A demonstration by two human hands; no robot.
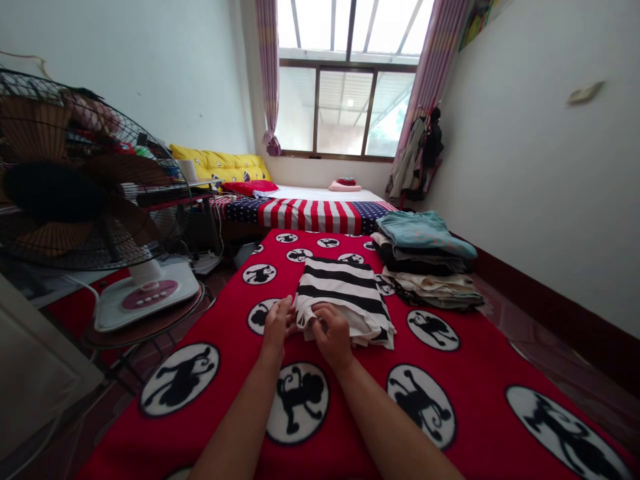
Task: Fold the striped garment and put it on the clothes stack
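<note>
A black-and-white striped shirt [343, 288], folded into a rough rectangle, lies on the red blanket [225, 320] in front of me. My left hand [278, 327] is at the shirt's near left corner, fingers stretched and a little apart, against or just beside its edge. At the near edge, my right hand [332, 333] has its fingers curled over the white collar part, with thumb and forefinger close together on the cloth. Some of the fabric under the right fingers is hidden. To the right of the shirt stands a stack of folded clothes [427, 260], a light blue piece on top.
An electric fan [150, 293] stands on a round stool [165, 323] at the left. Beyond the blanket is another bed with a stars-and-stripes cover [310, 215] and a red pillow [250, 188]. Clothes [415, 150] hang beside the window at the right.
</note>
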